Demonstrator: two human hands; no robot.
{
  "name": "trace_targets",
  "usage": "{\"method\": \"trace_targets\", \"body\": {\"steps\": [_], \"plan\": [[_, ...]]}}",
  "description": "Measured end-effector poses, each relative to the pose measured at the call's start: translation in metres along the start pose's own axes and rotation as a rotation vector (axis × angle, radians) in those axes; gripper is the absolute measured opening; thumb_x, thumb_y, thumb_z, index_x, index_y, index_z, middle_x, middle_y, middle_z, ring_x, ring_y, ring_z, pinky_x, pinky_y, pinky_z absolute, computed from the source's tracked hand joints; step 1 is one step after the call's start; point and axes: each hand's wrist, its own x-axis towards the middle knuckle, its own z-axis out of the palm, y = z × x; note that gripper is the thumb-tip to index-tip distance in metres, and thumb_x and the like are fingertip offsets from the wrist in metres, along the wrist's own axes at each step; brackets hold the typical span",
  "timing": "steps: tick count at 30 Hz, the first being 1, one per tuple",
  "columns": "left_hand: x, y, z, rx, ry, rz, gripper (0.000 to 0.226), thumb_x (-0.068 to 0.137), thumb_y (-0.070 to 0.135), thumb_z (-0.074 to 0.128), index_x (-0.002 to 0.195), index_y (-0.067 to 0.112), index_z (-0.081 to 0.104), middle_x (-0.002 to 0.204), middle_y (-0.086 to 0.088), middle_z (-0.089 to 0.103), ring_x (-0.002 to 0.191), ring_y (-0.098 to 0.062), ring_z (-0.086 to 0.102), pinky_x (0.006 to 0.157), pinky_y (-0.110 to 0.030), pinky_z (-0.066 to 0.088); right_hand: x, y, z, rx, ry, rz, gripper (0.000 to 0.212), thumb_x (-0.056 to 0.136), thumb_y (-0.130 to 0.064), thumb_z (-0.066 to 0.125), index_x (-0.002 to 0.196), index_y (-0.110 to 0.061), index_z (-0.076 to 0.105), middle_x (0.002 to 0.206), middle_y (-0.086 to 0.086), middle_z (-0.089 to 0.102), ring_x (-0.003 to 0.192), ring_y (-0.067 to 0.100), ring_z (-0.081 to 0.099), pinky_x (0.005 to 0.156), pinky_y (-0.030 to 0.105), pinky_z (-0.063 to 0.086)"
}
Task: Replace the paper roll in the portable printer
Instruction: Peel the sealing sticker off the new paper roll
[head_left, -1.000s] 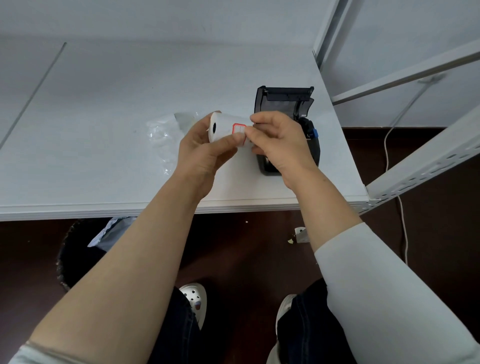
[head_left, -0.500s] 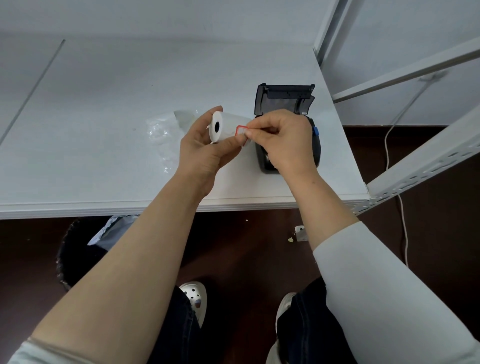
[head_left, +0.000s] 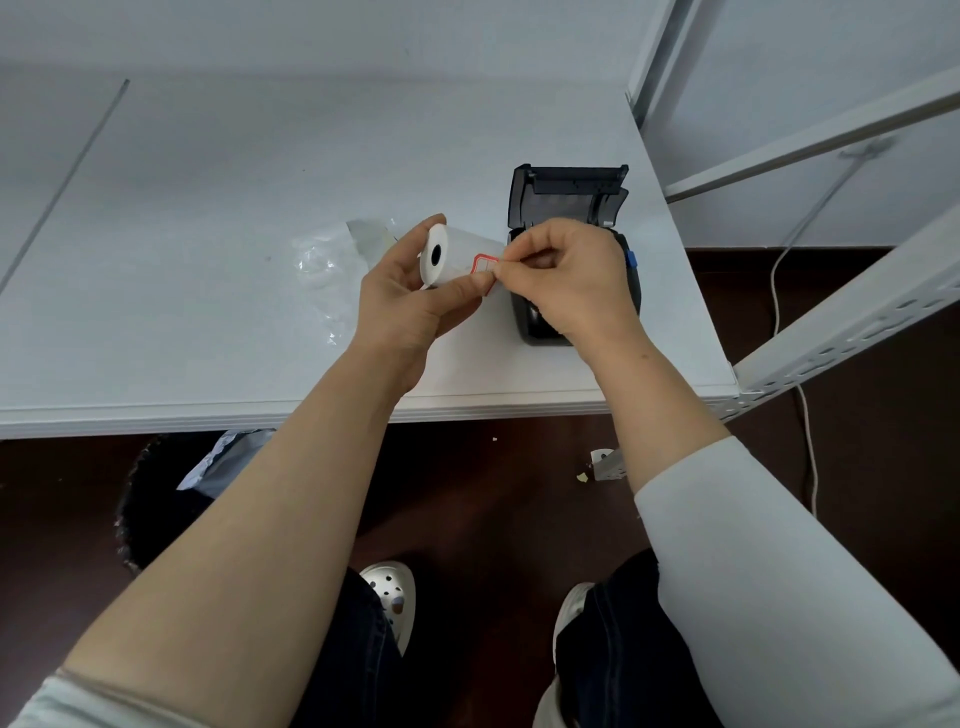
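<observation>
White table (head_left: 208, 260): 1 paper roll (head_left: 457, 252), 1 printer (head_left: 571, 208), 2 hands.

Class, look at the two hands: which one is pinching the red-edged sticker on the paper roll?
The right hand pinches the sticker; the left hand only grips the paper roll.

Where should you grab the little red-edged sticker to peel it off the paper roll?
Pinch the sticker at its right end, coming from the printer side. The right hand fingers already pinch there. The left hand wraps the paper roll from the other side, so only that end is free to pull, probably.
</observation>
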Motion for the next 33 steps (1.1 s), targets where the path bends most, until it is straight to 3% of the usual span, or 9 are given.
{"method": "trace_targets", "body": {"steps": [4,8,11,14,17,22,33], "plan": [[-0.0008,0.0002,-0.0002,0.005,0.003,0.013,0.068,0.072,-0.009,0.073,0.131,0.016,0.051,0.109,-0.006,0.064,0.097,-0.025,0.067,0.090,-0.040,0.056,-0.0002,0.0021,0.0014,-0.010,0.028,-0.070,0.023,0.073,-0.015,0.076,0.095,-0.012,0.071,0.077,-0.009,0.061,0.065,0.001,0.057,0.071,0.013,0.051],[-0.0013,-0.0011,0.0009,0.020,0.005,0.030,0.066,0.068,-0.007,0.076,0.125,0.021,0.055,0.131,-0.020,0.055,0.112,-0.034,0.063,0.091,-0.042,0.056,-0.0020,0.0017,0.0028,-0.130,0.057,-0.179,0.012,0.075,-0.016,0.073,0.086,-0.011,0.075,0.086,0.003,0.067,0.078,0.009,0.057,0.076,0.020,0.048],[-0.0015,-0.0008,0.0010,0.029,0.013,0.031,0.065,0.061,0.000,0.080,0.116,0.026,0.059,0.133,-0.022,0.053,0.118,-0.038,0.058,0.091,-0.043,0.056,-0.0016,0.0001,0.0038,-0.192,0.027,-0.177,0.007,0.077,-0.016,0.070,0.082,-0.013,0.075,0.085,0.000,0.065,0.077,0.009,0.057,0.075,0.022,0.049],[-0.0022,0.0001,0.0017,0.016,0.009,0.008,0.067,0.066,-0.006,0.077,0.125,0.018,0.056,0.128,-0.019,0.056,0.110,-0.035,0.064,0.092,-0.044,0.055,-0.0016,-0.0005,0.0048,-0.249,-0.002,-0.162,0.009,0.079,-0.021,0.069,0.082,-0.013,0.074,0.086,-0.001,0.064,0.072,0.007,0.056,0.072,0.020,0.049],[-0.0029,0.0037,0.0032,0.004,0.003,-0.022,0.068,0.072,-0.007,0.072,0.133,0.012,0.049,0.109,-0.005,0.061,0.092,-0.024,0.067,0.091,-0.041,0.056,-0.0027,-0.0010,0.0046,-0.254,-0.008,-0.152,0.012,0.080,-0.023,0.068,0.082,-0.013,0.071,0.082,-0.003,0.060,0.069,0.009,0.055,0.072,0.023,0.050],[-0.0024,0.0052,0.0035,-0.027,0.029,-0.083,0.056,0.080,0.006,0.067,0.133,0.011,0.049,0.131,-0.022,0.053,0.102,-0.027,0.065,0.083,-0.041,0.059,-0.0036,-0.0025,0.0029,-0.288,-0.010,-0.170,0.009,0.080,-0.015,0.064,0.084,-0.011,0.070,0.082,-0.004,0.057,0.069,0.010,0.054,0.074,0.030,0.052],[0.0012,0.0044,0.0012,-0.057,0.086,-0.136,0.054,0.082,0.013,0.067,0.133,0.003,0.049,0.115,-0.017,0.061,0.093,-0.028,0.067,0.079,-0.041,0.060,-0.0050,-0.0002,0.0053,-0.300,-0.040,-0.225,0.010,0.081,-0.014,0.062,0.087,-0.009,0.068,0.094,0.004,0.062,0.075,0.011,0.055,0.077,0.032,0.053]]}}
